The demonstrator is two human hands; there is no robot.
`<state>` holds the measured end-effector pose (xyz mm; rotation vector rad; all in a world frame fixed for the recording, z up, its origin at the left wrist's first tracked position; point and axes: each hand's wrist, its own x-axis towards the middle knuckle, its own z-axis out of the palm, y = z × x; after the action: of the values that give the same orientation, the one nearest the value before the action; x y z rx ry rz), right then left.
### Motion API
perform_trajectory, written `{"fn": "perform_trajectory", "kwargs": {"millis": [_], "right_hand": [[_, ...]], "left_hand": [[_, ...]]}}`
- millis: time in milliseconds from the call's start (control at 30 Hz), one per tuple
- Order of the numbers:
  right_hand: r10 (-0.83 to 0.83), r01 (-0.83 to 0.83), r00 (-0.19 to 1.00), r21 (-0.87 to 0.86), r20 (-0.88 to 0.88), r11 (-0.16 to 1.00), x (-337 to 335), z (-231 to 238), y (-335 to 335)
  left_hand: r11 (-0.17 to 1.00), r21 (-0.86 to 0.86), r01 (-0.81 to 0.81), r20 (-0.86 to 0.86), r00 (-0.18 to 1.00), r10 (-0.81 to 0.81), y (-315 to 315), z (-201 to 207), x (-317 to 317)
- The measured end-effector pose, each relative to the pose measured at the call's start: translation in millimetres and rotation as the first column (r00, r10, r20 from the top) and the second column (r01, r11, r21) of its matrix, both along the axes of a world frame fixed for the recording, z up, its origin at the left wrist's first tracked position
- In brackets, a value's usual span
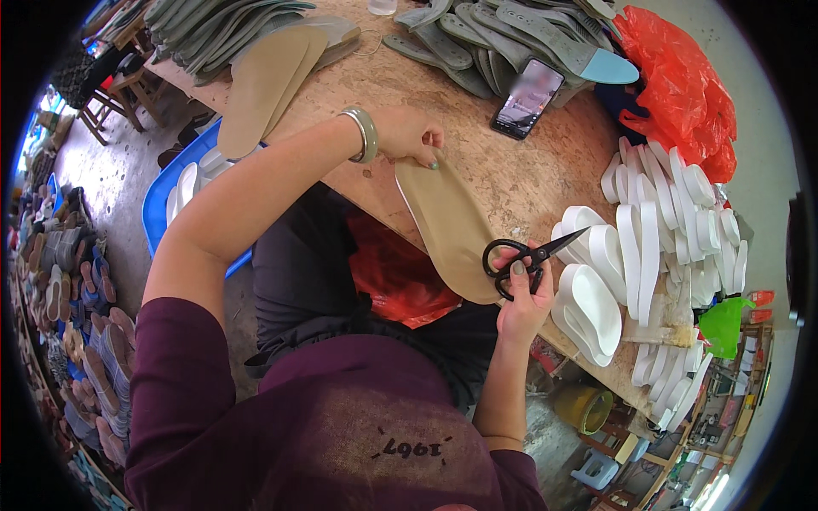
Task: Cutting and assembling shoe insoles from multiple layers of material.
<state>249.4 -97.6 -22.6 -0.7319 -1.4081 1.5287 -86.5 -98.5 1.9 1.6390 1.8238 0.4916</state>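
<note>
A tan shoe insole (449, 226) with a pale edge lies slantwise over the table's near edge, partly above my lap. My left hand (407, 136), bangle at the wrist, pinches its far end between thumb and fingers. In my right hand (526, 298) is a pair of black-handled scissors (558, 245), fingers through the loops and blades pointing away to the right. The scissors' handles overlap the insole's near end; whether my right fingers also grip the insole is hidden.
Tan insoles (256, 85) and grey soles (209, 38) are piled at the far left, more grey soles (477, 34) farther right. A phone (528, 98) leans there beside a red plastic bag (682, 85). White soles (588, 315) crowd the right; a blue basin (155, 204) stands left.
</note>
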Motion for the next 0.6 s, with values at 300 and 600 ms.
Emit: {"fn": "perform_trajectory", "kwargs": {"millis": [300, 600], "right_hand": [[-0.007, 0.006, 0.998, -0.015, -0.059, 1.0, 4, 1, 3], [-0.06, 0.051, 0.98, -0.051, -0.189, 0.997, 14, 5, 19]], "left_hand": [[0.978, 0.211, -0.004, -0.041, 0.999, 0.013, -14, -10, 5], [0.862, 0.504, -0.05, -0.438, 0.846, 0.305, -92, 4, 53]]}}
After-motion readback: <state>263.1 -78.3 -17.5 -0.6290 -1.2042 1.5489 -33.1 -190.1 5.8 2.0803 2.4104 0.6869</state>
